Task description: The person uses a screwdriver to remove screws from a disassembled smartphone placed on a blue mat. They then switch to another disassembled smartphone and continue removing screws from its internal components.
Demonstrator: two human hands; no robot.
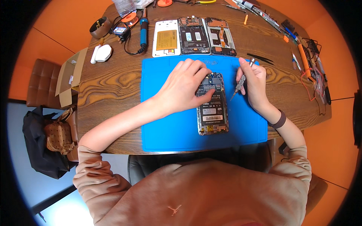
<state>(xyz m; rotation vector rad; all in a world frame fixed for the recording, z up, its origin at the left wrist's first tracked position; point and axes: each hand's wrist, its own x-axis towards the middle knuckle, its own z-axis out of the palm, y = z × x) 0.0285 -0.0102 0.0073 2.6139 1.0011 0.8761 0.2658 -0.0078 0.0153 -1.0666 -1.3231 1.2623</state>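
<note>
An opened smartphone (213, 113) lies upright on a blue work mat (169, 128), its circuit board at the far end and its black battery below. My left hand (186, 84) rests over the phone's upper left part, fingertips on the board's top edge and thumb on the board just above the battery. Part of the board is hidden under it. To the right of the phone, my right hand (253, 82) holds a small precision screwdriver (241, 84), its tip pointing down towards the mat, apart from the phone.
Three more opened phones (194, 38) stand in a row beyond the mat. Black tweezers (260, 58) lie at the right. A soldering iron (144, 32), solder spool (130, 19) and white container (103, 53) are at the left; an orange-handled tool (304, 60) and wires lie far right.
</note>
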